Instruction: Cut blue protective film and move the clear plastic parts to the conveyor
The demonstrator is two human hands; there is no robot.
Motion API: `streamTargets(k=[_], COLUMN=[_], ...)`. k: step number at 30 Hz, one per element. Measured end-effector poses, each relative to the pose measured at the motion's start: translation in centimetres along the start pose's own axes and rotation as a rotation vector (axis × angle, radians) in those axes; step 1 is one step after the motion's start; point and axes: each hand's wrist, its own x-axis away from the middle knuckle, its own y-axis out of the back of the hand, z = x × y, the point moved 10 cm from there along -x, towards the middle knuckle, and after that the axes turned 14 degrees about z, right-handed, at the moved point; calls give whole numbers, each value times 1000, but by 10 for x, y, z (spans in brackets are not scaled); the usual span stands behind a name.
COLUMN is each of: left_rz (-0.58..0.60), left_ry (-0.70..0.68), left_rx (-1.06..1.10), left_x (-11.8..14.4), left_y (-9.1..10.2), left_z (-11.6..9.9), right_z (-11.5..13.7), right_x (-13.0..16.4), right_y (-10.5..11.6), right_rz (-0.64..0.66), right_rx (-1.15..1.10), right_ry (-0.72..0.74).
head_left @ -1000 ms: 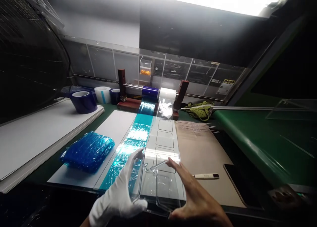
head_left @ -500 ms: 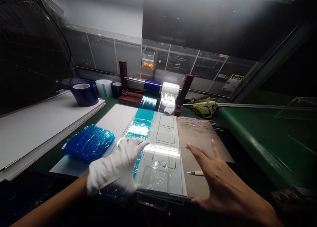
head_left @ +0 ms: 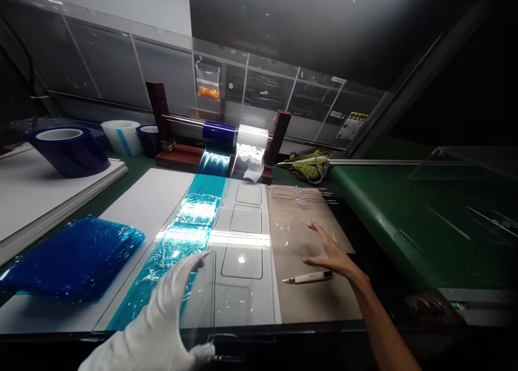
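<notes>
The left hand (head_left: 162, 317), in a white glove, is at about 7 o'clock of the view. It grips the left edge of a clear plastic piece (head_left: 220, 311) near the front edge of the table: the fingers lie along the edge and the thumb is under the bottom corner. The clear piece lies over the near end of the transparent film (head_left: 243, 236), which has rounded rectangles marked on it, just right of the blue film strip (head_left: 178, 247).

The right hand (head_left: 329, 252) is bare and spread open, palm down, at about 4 o'clock from the centre, above the brown sheet (head_left: 315, 301). It holds nothing. A white pen-like knife (head_left: 308, 277) lies on the brown sheet just below the fingers; I cannot tell if they touch it.

At 12 o'clock from the films, a roll holder (head_left: 218, 134) carries a dark blue roll and a white roll. At 9 o'clock lies a crumpled blue film heap (head_left: 68, 258). At 10 o'clock stand tape rolls (head_left: 68, 150) on white boards. A green bench (head_left: 404, 220) is at 3 o'clock
</notes>
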Motion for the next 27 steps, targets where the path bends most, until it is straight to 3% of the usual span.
streamTargets(k=[4, 7, 10, 13, 18, 23, 27], left_rz=[0, -21, 4, 38, 81, 77, 87], left_ry=[7, 40, 78, 91, 53, -35, -92], left_rx=[135, 244, 272, 281, 284, 259, 225], left_x=[-4, -10, -17, -25, -34, -17, 18], left_y=[-5, -2, -7, -21, -41, -27, -15], left_z=[-18, -18, -12, -9, -15, -27, -35], right_z=[-40, -38, -13, 13, 30, 64, 133], right_x=[-49, -42, -10, 17, 27, 53, 95], right_y=[-11, -10, -18, -40, -57, -47, -63], right_rz=[10, -8, 16, 65, 4, -81, -4], right_rx=[-13, 0, 17, 4, -79, -233, -416], right_ry=[-75, -50, 67, 172, 226, 220, 286])
